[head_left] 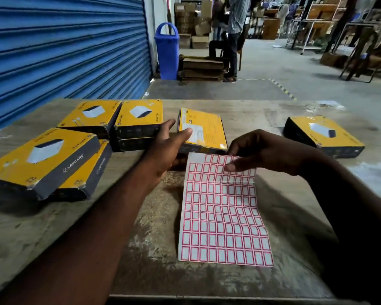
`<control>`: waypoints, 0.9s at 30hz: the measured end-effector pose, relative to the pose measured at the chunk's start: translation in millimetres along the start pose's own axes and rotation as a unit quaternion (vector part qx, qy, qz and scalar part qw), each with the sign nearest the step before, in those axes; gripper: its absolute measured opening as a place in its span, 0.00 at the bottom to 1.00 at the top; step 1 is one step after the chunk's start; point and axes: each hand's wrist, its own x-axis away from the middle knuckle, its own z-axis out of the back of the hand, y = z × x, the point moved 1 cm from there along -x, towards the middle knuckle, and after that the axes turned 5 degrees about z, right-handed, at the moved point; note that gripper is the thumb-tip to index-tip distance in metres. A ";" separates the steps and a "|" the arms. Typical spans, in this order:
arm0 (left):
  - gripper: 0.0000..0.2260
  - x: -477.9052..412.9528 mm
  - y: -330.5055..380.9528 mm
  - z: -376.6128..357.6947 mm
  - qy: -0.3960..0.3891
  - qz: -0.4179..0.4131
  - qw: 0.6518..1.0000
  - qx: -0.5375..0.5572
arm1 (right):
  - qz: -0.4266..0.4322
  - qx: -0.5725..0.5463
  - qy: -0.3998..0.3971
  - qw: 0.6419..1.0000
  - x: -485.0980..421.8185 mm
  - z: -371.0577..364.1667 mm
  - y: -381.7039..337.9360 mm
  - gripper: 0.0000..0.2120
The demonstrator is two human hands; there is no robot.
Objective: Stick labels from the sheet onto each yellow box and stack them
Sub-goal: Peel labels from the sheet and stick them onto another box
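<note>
- The table, worn wood, carries everything.
- The yellow boxes are flat card cartons. They look stiff and probably light enough for one hand. Their corners are scuffed, so the long side edges seem the safer hold. Most lie clustered at the left, some overlapping, and one lies alone at the far right.
- The middle box lies just beyond the sheet with its text-printed face up. Its long axis runs away from the person.
- The left hand is spread, with the thumb over that box's near-left top. I cannot tell whether it presses.
- The label sheet is thin and floppy, with its long axis near-to-far. The near end lies flat on the table and the far end is lifted along a crease.
- The right hand pinches the sheet's far edge, thumb on the printed side.
- The labels are small and red-bordered, and are probably best peeled from a corner.
</note>
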 end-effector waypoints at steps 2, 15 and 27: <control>0.27 0.1 -4.5 -3.3 -0.007 0.019 1.000 -0.002 | -0.001 0.016 -0.009 1.000 -2.7 -3.8 1.7 0.09; 0.10 10.7 9.8 4.5 0.160 -0.221 0.890 -0.365 | 0.008 0.071 0.037 0.997 -6.0 -2.7 6.0 0.09; 0.08 29.4 19.3 -7.9 -0.018 -0.177 0.938 -0.297 | 0.044 0.131 0.192 0.972 -9.8 -1.1 8.4 0.08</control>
